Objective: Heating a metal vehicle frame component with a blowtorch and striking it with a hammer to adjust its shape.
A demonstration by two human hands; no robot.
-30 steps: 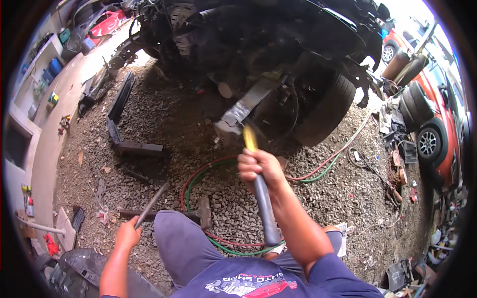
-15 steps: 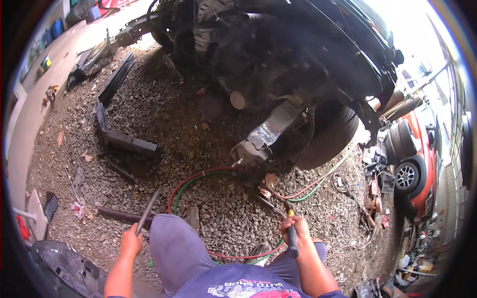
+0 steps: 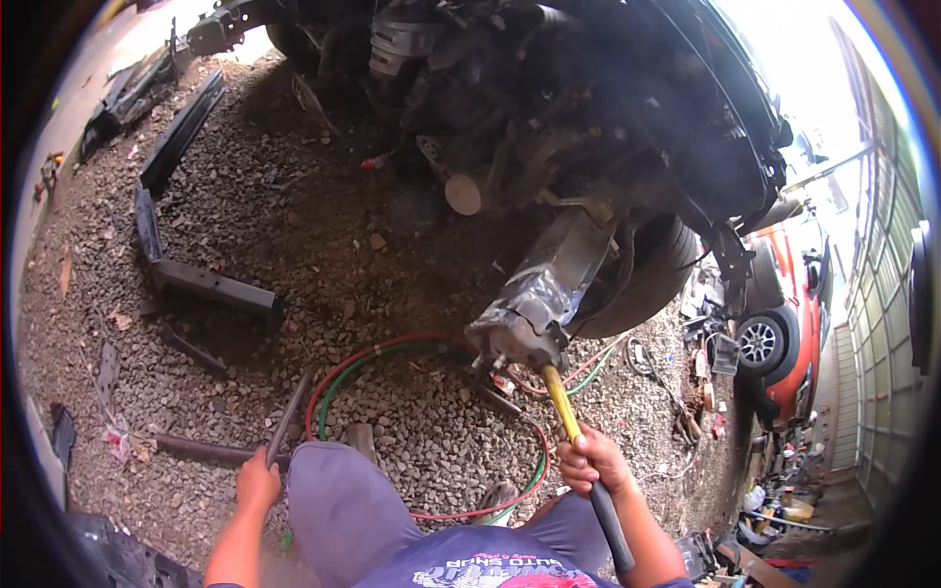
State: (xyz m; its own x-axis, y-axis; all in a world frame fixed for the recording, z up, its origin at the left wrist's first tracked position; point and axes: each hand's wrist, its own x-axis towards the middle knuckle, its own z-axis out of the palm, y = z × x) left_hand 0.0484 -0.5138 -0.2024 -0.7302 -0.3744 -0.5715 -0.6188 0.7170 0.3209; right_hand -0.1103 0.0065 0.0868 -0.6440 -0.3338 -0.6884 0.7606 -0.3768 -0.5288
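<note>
Gravel yard beneath a stripped car: my right hand (image 3: 591, 459) gripped the hammer (image 3: 578, 446) striking the bent frame rail (image 3: 545, 294), my left hand (image 3: 257, 482) clutched a metal rod (image 3: 290, 416); square, controlled blows seemed best.

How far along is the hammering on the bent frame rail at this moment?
Done: black metal beams already lie loose on the gravel. In hand: the right hand grips a yellow-and-black-handled hammer, its head against the crumpled grey frame rail end; the left hand holds a thin dark metal bar. Left: the rail remains attached to the stripped black car.
</note>
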